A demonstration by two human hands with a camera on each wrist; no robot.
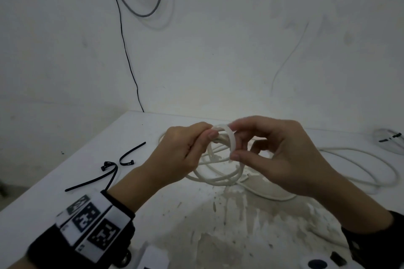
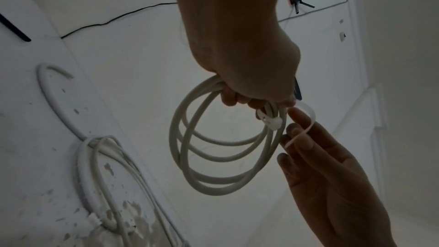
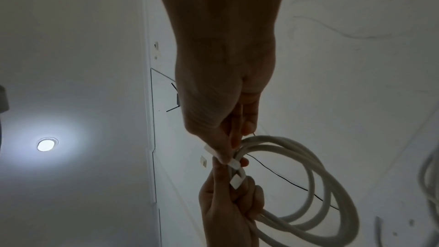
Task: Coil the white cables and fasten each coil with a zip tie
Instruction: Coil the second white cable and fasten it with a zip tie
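L hand [image 1: 179, 150] w/ tagged wristband: coil [image 2: 221, 149] gripped at top, held above table [image 1: 153, 214] | R hand [image 1: 273, 155]: white tie [image 2: 306, 119] pinched, looped over bundle | step: fastening, tie judged not yet cinched | next: tail to be fed thru head, pulled tight | spare black ties [image 1: 109, 170] left; more cable [image 1: 360, 166] loose right

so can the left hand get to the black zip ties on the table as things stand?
Probably not right now. The left hand grips the white coil while the right hand pinches the white zip tie around it. The black zip ties lie unobstructed to its left, but reaching means letting go.
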